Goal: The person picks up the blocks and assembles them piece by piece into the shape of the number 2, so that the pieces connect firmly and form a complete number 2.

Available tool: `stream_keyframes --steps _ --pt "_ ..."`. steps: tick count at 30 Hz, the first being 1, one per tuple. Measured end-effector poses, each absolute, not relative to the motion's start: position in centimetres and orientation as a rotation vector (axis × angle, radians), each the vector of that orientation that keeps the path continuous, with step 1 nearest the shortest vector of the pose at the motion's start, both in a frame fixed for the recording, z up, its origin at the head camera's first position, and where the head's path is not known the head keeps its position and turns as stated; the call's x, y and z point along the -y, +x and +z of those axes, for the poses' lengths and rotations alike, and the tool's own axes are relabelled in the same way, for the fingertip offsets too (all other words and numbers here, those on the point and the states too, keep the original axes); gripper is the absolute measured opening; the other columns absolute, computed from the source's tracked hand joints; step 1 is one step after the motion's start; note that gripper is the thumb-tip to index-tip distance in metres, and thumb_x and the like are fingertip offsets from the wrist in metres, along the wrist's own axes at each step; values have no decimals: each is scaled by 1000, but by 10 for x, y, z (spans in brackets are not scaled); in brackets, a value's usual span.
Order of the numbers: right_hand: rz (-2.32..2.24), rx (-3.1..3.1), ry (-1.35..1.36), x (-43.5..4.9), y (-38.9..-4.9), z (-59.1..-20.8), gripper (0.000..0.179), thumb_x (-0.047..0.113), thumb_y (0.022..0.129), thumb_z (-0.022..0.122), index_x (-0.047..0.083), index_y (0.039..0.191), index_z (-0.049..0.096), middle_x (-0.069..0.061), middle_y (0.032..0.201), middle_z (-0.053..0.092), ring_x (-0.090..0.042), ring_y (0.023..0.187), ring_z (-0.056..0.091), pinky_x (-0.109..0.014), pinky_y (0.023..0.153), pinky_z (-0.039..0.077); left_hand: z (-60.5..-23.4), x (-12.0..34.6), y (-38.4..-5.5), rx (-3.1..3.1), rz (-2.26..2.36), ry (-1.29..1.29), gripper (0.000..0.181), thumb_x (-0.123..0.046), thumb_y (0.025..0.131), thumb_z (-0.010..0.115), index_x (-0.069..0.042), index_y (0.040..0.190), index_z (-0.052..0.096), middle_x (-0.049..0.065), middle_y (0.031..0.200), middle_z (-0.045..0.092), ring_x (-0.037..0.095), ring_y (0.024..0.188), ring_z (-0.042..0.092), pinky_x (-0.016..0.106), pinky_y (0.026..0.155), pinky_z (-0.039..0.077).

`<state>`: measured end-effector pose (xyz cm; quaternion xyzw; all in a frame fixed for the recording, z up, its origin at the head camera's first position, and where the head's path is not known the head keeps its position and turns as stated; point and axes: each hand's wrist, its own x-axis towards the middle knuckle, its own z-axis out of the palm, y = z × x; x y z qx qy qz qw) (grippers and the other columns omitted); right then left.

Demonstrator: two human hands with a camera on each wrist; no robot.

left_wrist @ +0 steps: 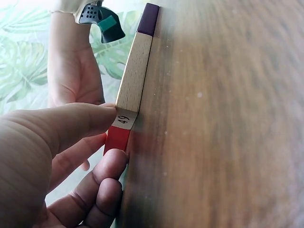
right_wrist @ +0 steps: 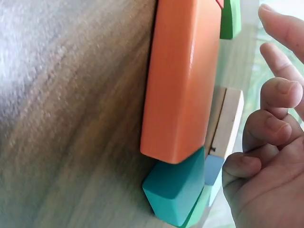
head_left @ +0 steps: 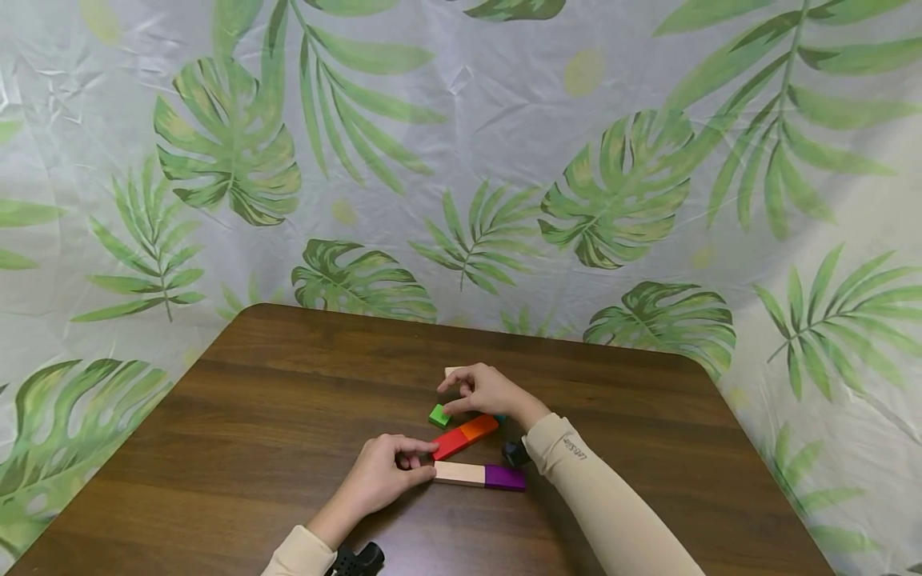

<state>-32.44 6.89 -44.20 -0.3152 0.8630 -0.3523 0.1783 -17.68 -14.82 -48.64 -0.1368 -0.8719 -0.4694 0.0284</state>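
My left hand [head_left: 382, 476] lies at the near left of the blocks. Its thumb touches the end of a plain wooden block [head_left: 459, 474], and its index fingertip rests at the end of a red block [head_left: 450, 442]. The number 49 shows on the plain block's end in the left wrist view. A purple block [head_left: 505, 478] continues that row; an orange block [head_left: 479, 428] continues the red one. Over the far blocks hovers my right hand [head_left: 497, 394], fingers loosely bent, holding nothing. Its thumb tip is close to a small green block [head_left: 439, 416].
A teal block [right_wrist: 173, 187] touches the orange block's end. Beyond it lie another plain block [right_wrist: 227, 123] and a blue block [right_wrist: 213, 170], partly hidden by my right hand in the head view. A leaf-patterned curtain [head_left: 475, 160] hangs behind the brown wooden table [head_left: 288, 384].
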Motion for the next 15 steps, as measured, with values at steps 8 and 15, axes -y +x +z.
stream_keyframes --steps 8,15 --pt "-991 -2422 -895 -66 -322 -447 32 22 90 88 12 120 80 8 61 34 -10 57 29 -22 57 29 -487 148 -177 2691 -1434 -430 26 -18 85 91 -16 111 86 -10 72 67 0 66 52 20 61 42" --pt "-1026 -2381 -917 -64 -321 -448 32 17 90 87 6 119 79 6 63 34 -11 59 29 -22 57 28 -486 148 -177 2687 -1441 -429 26 -18 85 91 -16 111 86 -10 72 68 -1 66 53 20 61 43"
